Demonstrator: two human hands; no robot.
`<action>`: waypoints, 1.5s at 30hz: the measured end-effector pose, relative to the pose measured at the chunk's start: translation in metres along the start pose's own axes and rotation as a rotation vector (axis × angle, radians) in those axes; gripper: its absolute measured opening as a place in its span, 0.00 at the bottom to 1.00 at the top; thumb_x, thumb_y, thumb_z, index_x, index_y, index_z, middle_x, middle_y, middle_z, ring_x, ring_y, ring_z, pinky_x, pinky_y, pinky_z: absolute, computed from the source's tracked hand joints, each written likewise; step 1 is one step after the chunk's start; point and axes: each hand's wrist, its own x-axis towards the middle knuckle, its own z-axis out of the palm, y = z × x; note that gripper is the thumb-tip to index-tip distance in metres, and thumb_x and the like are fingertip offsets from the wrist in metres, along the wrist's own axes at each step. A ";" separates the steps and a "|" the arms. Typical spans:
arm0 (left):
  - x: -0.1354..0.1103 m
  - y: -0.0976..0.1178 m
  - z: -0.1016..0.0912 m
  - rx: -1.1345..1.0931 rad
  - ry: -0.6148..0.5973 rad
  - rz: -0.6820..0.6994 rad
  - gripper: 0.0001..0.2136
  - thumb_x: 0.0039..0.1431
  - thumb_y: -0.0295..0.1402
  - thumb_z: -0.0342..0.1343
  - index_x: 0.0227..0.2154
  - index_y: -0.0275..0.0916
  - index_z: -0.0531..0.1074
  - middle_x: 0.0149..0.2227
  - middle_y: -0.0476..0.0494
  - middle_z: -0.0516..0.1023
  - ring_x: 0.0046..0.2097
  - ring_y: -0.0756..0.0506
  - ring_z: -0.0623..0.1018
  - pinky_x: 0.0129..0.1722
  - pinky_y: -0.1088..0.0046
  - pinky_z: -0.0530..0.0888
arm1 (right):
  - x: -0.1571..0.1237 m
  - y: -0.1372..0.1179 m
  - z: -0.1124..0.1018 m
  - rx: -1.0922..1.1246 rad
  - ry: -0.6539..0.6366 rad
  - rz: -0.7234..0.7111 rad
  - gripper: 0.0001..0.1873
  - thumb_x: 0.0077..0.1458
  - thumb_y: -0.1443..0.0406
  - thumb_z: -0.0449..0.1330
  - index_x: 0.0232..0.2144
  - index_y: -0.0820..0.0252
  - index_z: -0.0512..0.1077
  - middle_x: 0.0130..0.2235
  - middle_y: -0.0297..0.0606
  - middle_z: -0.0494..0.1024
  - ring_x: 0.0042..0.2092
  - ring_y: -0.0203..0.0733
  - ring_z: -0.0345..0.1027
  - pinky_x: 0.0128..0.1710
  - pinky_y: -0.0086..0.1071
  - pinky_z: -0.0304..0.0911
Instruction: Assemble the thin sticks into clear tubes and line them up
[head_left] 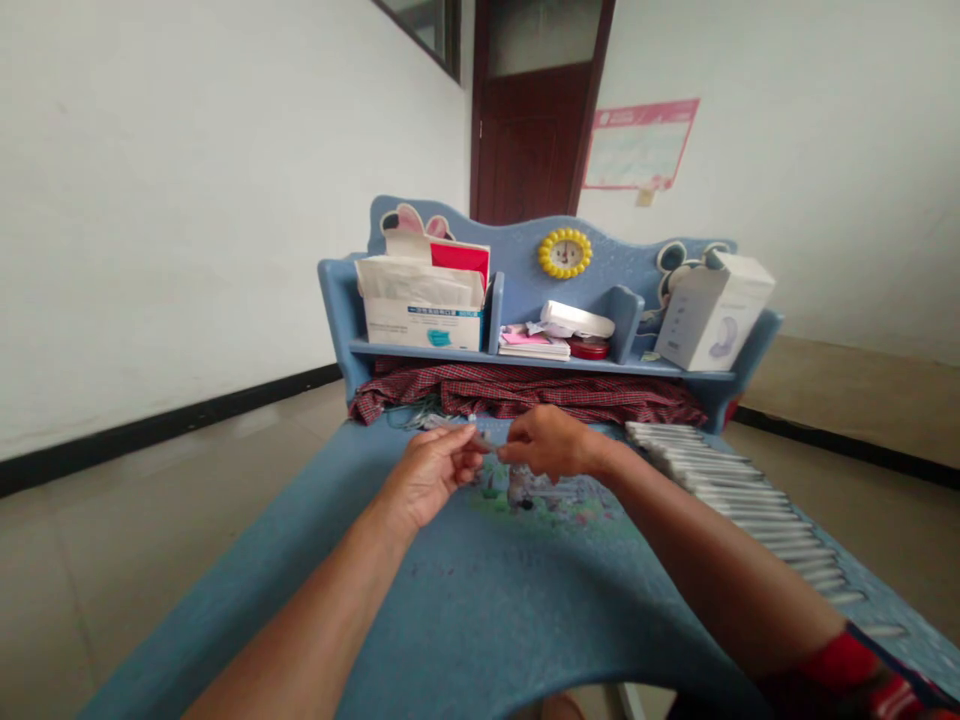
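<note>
Above the far middle of the blue desk, my left hand [442, 468] and my right hand [551, 440] face each other, fingers pinched. Between their fingertips stretches a thin greyish strip-like piece [491, 447]; it is blurred, so its kind does not show. Both hands appear to grip it, one at each end. Behind my left hand lies a small heap of thin clear and greenish strands [429, 418], partly covered by the hand. To the right of my right forearm, a long row of slim whitish-grey sticks [739, 500], pen-like in shape, lies side by side.
A blue desk [450, 610] carries a shelf holding a mask box [424, 325], papers [532, 345], a red round tin [589, 348] and a white box [716, 315]. A yellow clock [565, 253] is on its back panel. Checked cloth [517, 388] lies beneath the shelf.
</note>
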 end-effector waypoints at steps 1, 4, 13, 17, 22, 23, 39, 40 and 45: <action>0.000 0.002 -0.002 -0.027 0.029 0.016 0.05 0.48 0.29 0.57 0.26 0.32 0.69 0.22 0.47 0.74 0.20 0.54 0.71 0.17 0.83 0.64 | 0.002 0.008 0.000 0.000 -0.008 0.035 0.18 0.56 0.59 0.47 0.29 0.62 0.74 0.23 0.35 0.75 0.21 0.32 0.67 0.22 0.22 0.57; 0.001 0.006 -0.006 -0.076 0.090 0.050 0.05 0.48 0.29 0.58 0.24 0.32 0.68 0.20 0.48 0.72 0.19 0.55 0.70 0.16 0.83 0.64 | 0.006 0.038 0.004 -0.172 -0.037 0.196 0.15 0.54 0.61 0.49 0.33 0.59 0.74 0.28 0.37 0.77 0.27 0.35 0.71 0.27 0.24 0.61; 0.000 0.005 -0.005 -0.068 0.117 0.053 0.06 0.48 0.29 0.58 0.24 0.32 0.67 0.19 0.46 0.73 0.18 0.54 0.70 0.15 0.82 0.64 | 0.010 0.076 0.043 -0.395 -0.159 0.271 0.15 0.46 0.73 0.52 0.36 0.66 0.73 0.39 0.52 0.75 0.41 0.49 0.70 0.37 0.36 0.63; 0.003 0.005 -0.009 -0.073 0.133 0.059 0.05 0.49 0.28 0.57 0.24 0.32 0.68 0.19 0.46 0.73 0.18 0.54 0.70 0.15 0.82 0.64 | 0.014 0.075 0.036 -0.424 -0.208 0.202 0.17 0.46 0.73 0.51 0.38 0.69 0.72 0.39 0.53 0.75 0.41 0.48 0.70 0.36 0.33 0.63; 0.005 0.004 -0.013 -0.138 0.192 0.084 0.06 0.49 0.28 0.56 0.22 0.31 0.68 0.17 0.47 0.72 0.17 0.54 0.69 0.14 0.82 0.63 | 0.001 0.056 0.013 -0.419 -0.228 0.076 0.13 0.46 0.71 0.50 0.31 0.64 0.74 0.34 0.45 0.77 0.36 0.45 0.71 0.31 0.29 0.61; 0.006 0.004 -0.014 -0.154 0.209 0.089 0.06 0.49 0.28 0.56 0.21 0.32 0.68 0.17 0.47 0.72 0.17 0.54 0.69 0.14 0.82 0.63 | -0.004 0.050 0.009 -0.415 -0.223 0.051 0.13 0.46 0.70 0.50 0.31 0.62 0.74 0.33 0.43 0.77 0.35 0.44 0.71 0.31 0.29 0.61; 0.010 -0.003 -0.016 -0.134 0.283 0.149 0.06 0.47 0.28 0.58 0.22 0.32 0.67 0.17 0.48 0.71 0.16 0.54 0.69 0.14 0.82 0.63 | -0.021 0.021 -0.003 -0.518 -0.110 -0.003 0.13 0.49 0.68 0.47 0.31 0.60 0.72 0.32 0.44 0.77 0.35 0.47 0.71 0.32 0.33 0.61; 0.010 -0.003 -0.016 -0.129 0.278 0.149 0.06 0.46 0.28 0.58 0.22 0.32 0.67 0.17 0.48 0.72 0.16 0.54 0.69 0.14 0.82 0.63 | -0.020 0.019 -0.003 -0.524 -0.112 -0.003 0.13 0.49 0.68 0.47 0.31 0.60 0.72 0.32 0.44 0.77 0.35 0.47 0.71 0.32 0.34 0.62; 0.009 -0.004 -0.015 -0.120 0.286 0.152 0.06 0.46 0.29 0.59 0.21 0.32 0.67 0.17 0.47 0.72 0.16 0.53 0.69 0.13 0.82 0.63 | -0.017 0.009 -0.005 -0.582 -0.093 -0.032 0.12 0.49 0.69 0.48 0.31 0.62 0.72 0.33 0.47 0.77 0.36 0.50 0.71 0.32 0.36 0.63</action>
